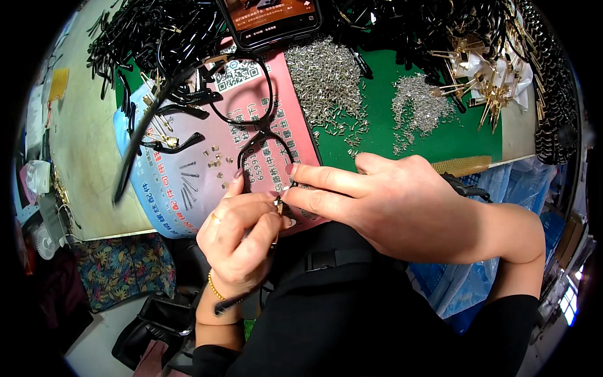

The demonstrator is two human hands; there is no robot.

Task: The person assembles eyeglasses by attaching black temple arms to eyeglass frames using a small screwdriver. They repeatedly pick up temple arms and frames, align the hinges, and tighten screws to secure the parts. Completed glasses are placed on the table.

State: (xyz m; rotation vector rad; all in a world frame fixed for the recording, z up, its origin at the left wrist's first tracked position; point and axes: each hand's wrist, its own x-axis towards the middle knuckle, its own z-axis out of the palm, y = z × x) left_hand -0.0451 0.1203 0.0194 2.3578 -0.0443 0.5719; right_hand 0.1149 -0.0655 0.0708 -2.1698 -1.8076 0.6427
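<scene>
At ten-thirty lie heaped black curved plastic temple pieces [169, 31]; at eight, the bare left hand [239, 232] pinches the near end of the black-rimmed eyeglass frame [264, 129], which stretches toward eleven; at twelve, small silver metal pieces [323, 81]; at three, the bare right hand [392, 201] touches the rim, its grip unclear.

The sheet [151, 191] lies left, the mat [380, 88] right. Over the sheet are the glasses [263, 131], near end between the left hand [235, 234] and the right hand [389, 195]. Pins [190, 174] lie on the sheet, left of the glasses. The phone [273, 28] sits far, between the left temple heap [160, 31] and the right temple heap [433, 22]. On the mat, the larger metal pile [326, 81] adjoins the sheet; the smaller metal pile [422, 103] lies farther right
</scene>
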